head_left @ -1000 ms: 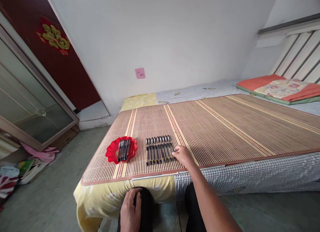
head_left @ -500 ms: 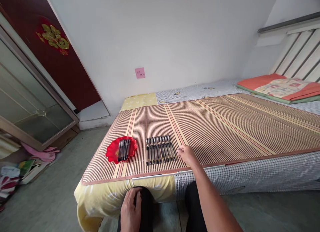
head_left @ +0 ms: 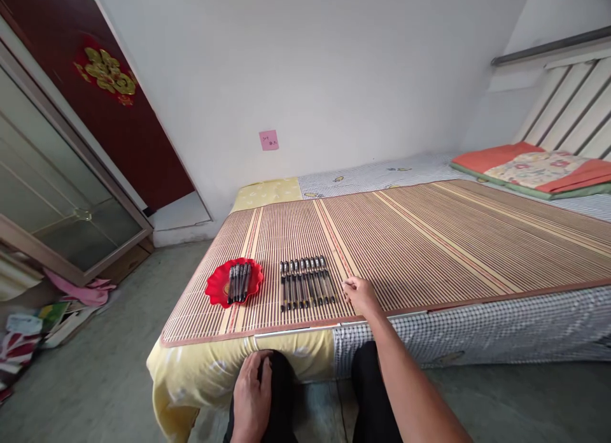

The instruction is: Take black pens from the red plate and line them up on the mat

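Side by side on the bamboo mat (head_left: 405,239) lies a row of several black-capped pens (head_left: 308,284). Just right of the row, my right hand (head_left: 361,295) rests low over the mat with its fingers curled in. No pen shows in it, and a small gap separates it from the last pen. To the left stands a red scalloped plate (head_left: 216,285) with several more pens (head_left: 239,282) lying together in it. My left hand (head_left: 251,389) lies on my left knee, below the bed's edge, with fingers stretched out and holding nothing.
The mat covers a bed whose yellow and checked sheet (head_left: 296,351) hangs over the front edge. Folded orange bedding (head_left: 539,169) lies at the far right by a white slatted headboard (head_left: 573,105). A pink note (head_left: 268,140) is on the wall.
My right hand has shifted slightly right, away from the row of pens. The view has moved a little. My left hand stays on my knee, and the pens lie as before.
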A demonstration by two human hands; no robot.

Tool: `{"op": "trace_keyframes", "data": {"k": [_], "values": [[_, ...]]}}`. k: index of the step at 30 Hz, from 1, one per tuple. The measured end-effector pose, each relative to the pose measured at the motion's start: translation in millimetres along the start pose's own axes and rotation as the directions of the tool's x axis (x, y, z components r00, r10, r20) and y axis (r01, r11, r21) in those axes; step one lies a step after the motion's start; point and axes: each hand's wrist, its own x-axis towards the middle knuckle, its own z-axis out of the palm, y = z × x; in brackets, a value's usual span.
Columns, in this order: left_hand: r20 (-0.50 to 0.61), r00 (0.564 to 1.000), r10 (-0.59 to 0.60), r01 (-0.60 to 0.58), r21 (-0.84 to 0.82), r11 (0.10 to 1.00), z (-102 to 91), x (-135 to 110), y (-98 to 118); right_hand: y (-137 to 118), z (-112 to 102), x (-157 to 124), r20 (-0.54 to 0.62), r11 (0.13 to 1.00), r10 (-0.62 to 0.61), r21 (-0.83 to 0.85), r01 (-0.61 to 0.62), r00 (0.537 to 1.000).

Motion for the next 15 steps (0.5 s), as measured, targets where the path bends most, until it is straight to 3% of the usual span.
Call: {"op": "trace_keyframes", "data": {"k": [4,6,9,11,12,14,15], "values": [[-0.006,1.0,-0.016,0.016,-0.045,0.999,-0.9,-1.0,-3.9,3.7,-12.5,-16.7,-0.013,0.992,-0.002,0.127,0.004,1.0],[-0.007,0.999,-0.049,0.048,-0.09,0.995,-3.1,0.3,4.9,4.5,-19.3,-27.7,-0.019,0.985,-0.012,0.173,0.015,1.0],[0.097,0.992,-0.077,0.098,-0.234,0.967,-11.8,2.2,54.5,0.8,-23.9,-43.1,-0.035,0.977,-0.03,0.211,0.037,0.999],[0.282,0.956,0.08,0.034,-0.378,0.925,-20.0,-1.0,109.5,-6.2,-21.1,-52.5,-0.055,0.973,-0.054,0.221,0.065,0.997],[0.377,0.893,0.245,-0.05,-0.459,0.887,-23.8,-4.7,139.7,-11.0,-17.9,-57.4,-0.058,0.971,-0.067,0.226,0.079,0.996],[0.511,0.661,0.549,-0.177,-0.605,0.776,-28.0,-15.9,196.8,-21.8,-8.9,-68.0,-0.034,0.968,-0.089,0.234,0.095,0.995],[0.526,0.588,0.615,-0.196,-0.645,0.739,-27.6,-22.3,221.4,-27.3,-3.7,-73.9,-0.002,0.967,-0.099,0.235,0.096,0.995]]}}
